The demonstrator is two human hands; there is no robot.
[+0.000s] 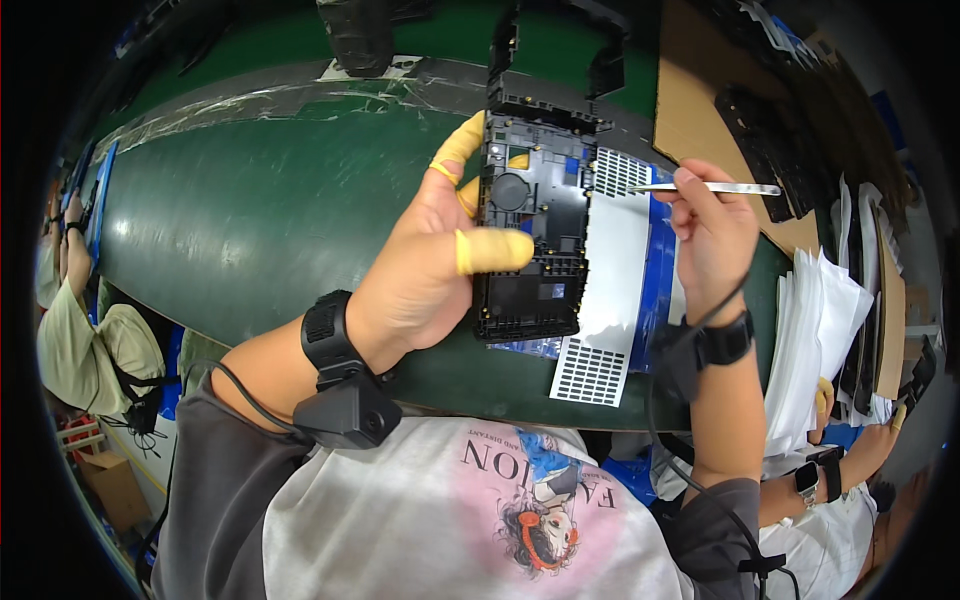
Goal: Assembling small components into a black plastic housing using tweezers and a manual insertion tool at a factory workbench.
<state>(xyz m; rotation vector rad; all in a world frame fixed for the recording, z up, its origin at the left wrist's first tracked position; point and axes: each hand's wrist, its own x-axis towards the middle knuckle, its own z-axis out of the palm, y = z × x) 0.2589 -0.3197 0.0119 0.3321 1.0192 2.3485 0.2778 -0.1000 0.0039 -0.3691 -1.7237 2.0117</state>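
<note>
My left hand (pixel 415 255), with yellow finger cots on its thumb and fingers, grips a long black plastic housing (pixel 560 215) by its left side. The thumb lies across the front, and the housing is held upright with its ribbed, compartmented face showing. A pair of silver tweezers (pixel 740 187) is pinched between the thumb and fingers of my right hand (pixel 715 235). Their tips point left, at the upper part of a white sheet (pixel 610 265) with rows of small black rectangular pieces; whether they touch it I cannot tell. The housing hides part of this sheet.
Blue packaging (pixel 655 270) lies under the sheet on the green work surface (pixel 250 210). Cardboard (pixel 690 90) carrying a dark plastic part (pixel 765 150) is at the far right. White sheets or bags (pixel 815 330) stand nearer. Other people's arms show at right (pixel 850 470) and left (pixel 75 250).
</note>
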